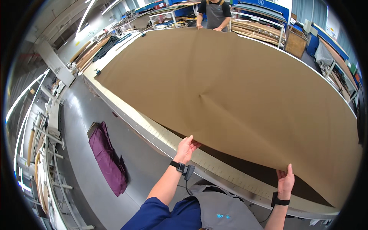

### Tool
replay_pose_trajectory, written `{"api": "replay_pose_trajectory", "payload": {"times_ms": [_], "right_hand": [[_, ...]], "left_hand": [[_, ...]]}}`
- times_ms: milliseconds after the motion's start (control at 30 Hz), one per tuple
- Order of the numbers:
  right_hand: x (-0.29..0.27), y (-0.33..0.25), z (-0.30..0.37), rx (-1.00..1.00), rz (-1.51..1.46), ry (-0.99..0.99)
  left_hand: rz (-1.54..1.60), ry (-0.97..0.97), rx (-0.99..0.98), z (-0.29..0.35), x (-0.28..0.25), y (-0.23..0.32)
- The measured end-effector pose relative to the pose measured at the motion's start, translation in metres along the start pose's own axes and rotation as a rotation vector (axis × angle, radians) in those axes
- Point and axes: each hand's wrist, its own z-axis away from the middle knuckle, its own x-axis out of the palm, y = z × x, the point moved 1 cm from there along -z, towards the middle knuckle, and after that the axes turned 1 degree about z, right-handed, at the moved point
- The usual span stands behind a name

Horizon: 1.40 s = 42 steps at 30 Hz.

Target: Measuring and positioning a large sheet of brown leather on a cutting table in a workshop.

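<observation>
A large sheet of brown fabric (234,84) spreads over a long pale table (153,128), with a small pucker near its middle. My left hand (186,148) grips the near edge of the fabric, fingers beneath it and thumb on top. Further right, my right hand (285,180) pinches the same edge. Between and beside my hands the edge is lifted off the tabletop, and a dark gap shows underneath. Both wrists carry black straps with small devices. Across the table a person in a grey apron (214,17) has both hands at the fabric's far edge.
A purple wrapped bundle (108,157) lies on the grey floor to my left. Small dark clamps (98,72) sit at the table's left end. Racks with rolls and boards (257,30) stand behind the table, and more shelving (46,165) lines the far left.
</observation>
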Motion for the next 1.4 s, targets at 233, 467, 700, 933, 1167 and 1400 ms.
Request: {"api": "replay_pose_trajectory", "payload": {"times_ms": [233, 467, 700, 933, 1167, 1400], "right_hand": [[0.015, -0.030, 0.011, -0.285, 0.128, -0.061], [-0.071, 0.088, -0.004, 0.002, 0.273, 0.126], [-0.053, 0.082, 0.013, 0.154, 0.390, 0.255], [-0.048, 0.078, 0.011, 0.268, 0.287, 0.258], [-0.098, 0.084, 0.115, 0.265, 0.139, 0.304], [-0.211, 0.087, 0.198, 0.181, -0.010, 0.598]], "left_hand": [[-0.010, -0.105, 0.003, 0.002, 0.025, -0.010], [-0.034, 0.048, -0.223, -0.013, -0.020, -0.056], [-0.159, 0.087, -0.318, -0.009, -0.019, -0.044], [-0.317, 0.107, -0.322, -0.015, -0.003, -0.040], [-0.351, -0.095, -0.388, -0.003, 0.031, -0.076], [-0.441, -0.285, -0.473, 0.022, 0.100, -0.147]]}}
